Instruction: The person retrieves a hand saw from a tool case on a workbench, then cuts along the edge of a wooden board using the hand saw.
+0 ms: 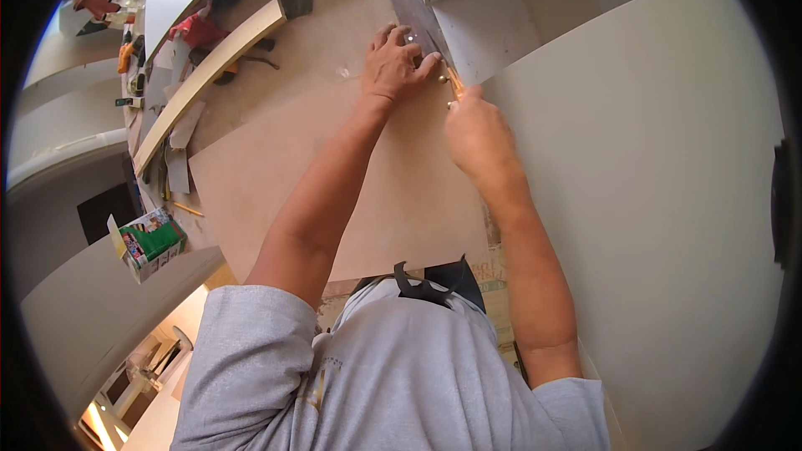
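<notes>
On the brown board surface (276, 175), the left hand (394, 63) presses a metal ruler (409, 0) flat as a guide; the right hand (476, 129) grips a small orange-handled cutter (454, 83) against its edge.

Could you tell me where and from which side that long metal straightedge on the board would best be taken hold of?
Probably at its near end, pressing down from above. The metal straightedge lies flat on the brown board, so no edge is raised to pinch. The left hand already rests there with fingers spread across its width, on the side away from the right hand, which holds a small orange-handled tool against the edge.
</notes>
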Available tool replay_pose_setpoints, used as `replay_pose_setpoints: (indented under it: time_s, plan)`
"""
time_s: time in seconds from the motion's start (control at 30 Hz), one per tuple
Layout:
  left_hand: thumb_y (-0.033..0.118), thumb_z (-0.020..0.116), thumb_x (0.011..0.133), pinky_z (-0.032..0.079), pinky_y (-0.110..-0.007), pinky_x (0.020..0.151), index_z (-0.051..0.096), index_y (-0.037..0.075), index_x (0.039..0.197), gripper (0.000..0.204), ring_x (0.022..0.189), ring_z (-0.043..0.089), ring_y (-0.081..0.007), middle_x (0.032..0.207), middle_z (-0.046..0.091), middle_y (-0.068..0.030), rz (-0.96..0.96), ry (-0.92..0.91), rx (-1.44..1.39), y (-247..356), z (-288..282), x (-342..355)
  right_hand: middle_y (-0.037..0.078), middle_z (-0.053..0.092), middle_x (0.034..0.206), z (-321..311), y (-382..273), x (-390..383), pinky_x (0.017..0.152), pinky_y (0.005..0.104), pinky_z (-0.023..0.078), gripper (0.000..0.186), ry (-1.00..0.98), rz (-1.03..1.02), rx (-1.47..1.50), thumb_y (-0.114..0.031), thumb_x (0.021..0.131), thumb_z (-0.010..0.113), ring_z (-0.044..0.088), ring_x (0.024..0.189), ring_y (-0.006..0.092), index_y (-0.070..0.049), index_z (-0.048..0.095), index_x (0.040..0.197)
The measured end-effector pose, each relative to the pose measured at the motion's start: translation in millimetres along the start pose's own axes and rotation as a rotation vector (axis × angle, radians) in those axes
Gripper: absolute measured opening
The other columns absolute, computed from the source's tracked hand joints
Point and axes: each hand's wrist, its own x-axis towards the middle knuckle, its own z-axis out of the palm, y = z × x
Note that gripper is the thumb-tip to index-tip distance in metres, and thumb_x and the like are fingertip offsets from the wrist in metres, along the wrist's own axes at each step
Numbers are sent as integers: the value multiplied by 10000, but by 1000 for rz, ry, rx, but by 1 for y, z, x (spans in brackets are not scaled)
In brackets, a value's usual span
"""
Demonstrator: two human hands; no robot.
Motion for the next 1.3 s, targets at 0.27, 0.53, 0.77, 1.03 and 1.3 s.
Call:
replay_pose_setpoints:
  time_s: [0.27, 0.53, 0.77, 1.03, 1.3]
  plan:
    - [545, 703, 942, 348, -469, 1214, 798, 74, 816, 497, 1492, 439, -351, 1465, 645, -112, -14, -30, -3, -3, 5, -3, 328, 719, 1022, -69, 0, -169, 826, 623, 543, 323, -192, 331, 41, -264, 1096, 530, 685, 962, 555, 13, 513, 1259]
    - [556, 701, 945, 347, -479, 1218, 803, 79, 830, 501, 1495, 433, -370, 1472, 639, -117, 16, 2, 2, -1, 2, 0, 339, 728, 1059, -1, 6, -13, 869, 624, 553, 338, 9, 40, -13, -237, 1094, 504, 700, 997, 546, 36, 517, 1293]
    - [555, 703, 940, 354, -494, 1206, 821, 90, 873, 485, 1492, 429, -376, 1471, 634, -117, 1, -38, 2, -2, 2, -2, 349, 709, 1092, -36, 19, -122, 893, 618, 533, 357, -200, 253, 82, -250, 1088, 512, 682, 1049, 533, 39, 514, 1298]
    - [546, 705, 939, 358, -486, 1212, 798, 68, 824, 501, 1483, 449, -380, 1462, 644, -145, -1, -15, -5, -2, 6, -4, 337, 719, 1083, -19, 8, -77, 848, 624, 545, 306, -146, 188, 39, -237, 1099, 520, 699, 978, 545, 28, 514, 1253]
    - [547, 703, 941, 355, -481, 1214, 800, 75, 823, 496, 1483, 448, -371, 1459, 647, -124, -25, -50, -17, 1, 1, -1, 343, 722, 1066, -23, 18, -84, 853, 608, 554, 317, -67, 119, 58, -246, 1087, 525, 693, 991, 547, 30, 525, 1243]
